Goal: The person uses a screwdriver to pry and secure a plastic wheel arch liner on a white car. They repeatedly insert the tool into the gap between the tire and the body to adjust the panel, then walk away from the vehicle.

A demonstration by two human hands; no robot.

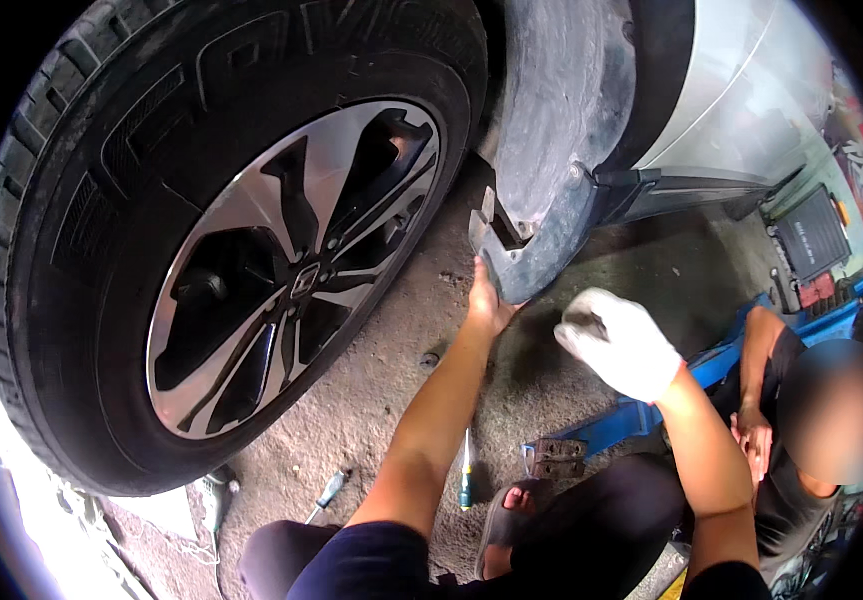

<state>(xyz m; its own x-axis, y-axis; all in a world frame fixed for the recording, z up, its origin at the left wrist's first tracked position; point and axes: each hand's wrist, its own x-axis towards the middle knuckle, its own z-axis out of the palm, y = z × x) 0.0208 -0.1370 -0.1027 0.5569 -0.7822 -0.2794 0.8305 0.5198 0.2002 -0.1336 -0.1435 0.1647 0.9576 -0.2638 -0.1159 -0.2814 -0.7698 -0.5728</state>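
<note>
We have our bare left hand (491, 306) on the lower end of the dark mudguard (554, 252), thumb up along its left edge and fingers tucked underneath, gripping it. The mudguard lies just beyond that hand, at the foot of the grey wheel-arch liner (563, 110). Our right hand (623, 342), in a white glove, hangs to the right and nearer, apart from the mudguard, its fingers curled; we cannot tell whether it holds anything.

On the left, the big tyre (81, 300) with its spoked rim (296, 280) blocks that side, and on the far right the silver body panel (731, 85) closes in above the sill. A blue metal arm (616, 425) runs along the floor to the right, beyond our knee. Near us lie two screwdrivers (466, 482), one on each side of our left forearm. A co-worker's hand (754, 437) is at the right, near our right forearm, with a black case (811, 232) farther off.

The gap between tyre and liner is narrow at the far end and widens toward us, where the rough floor (381, 385) gives our left arm room.
</note>
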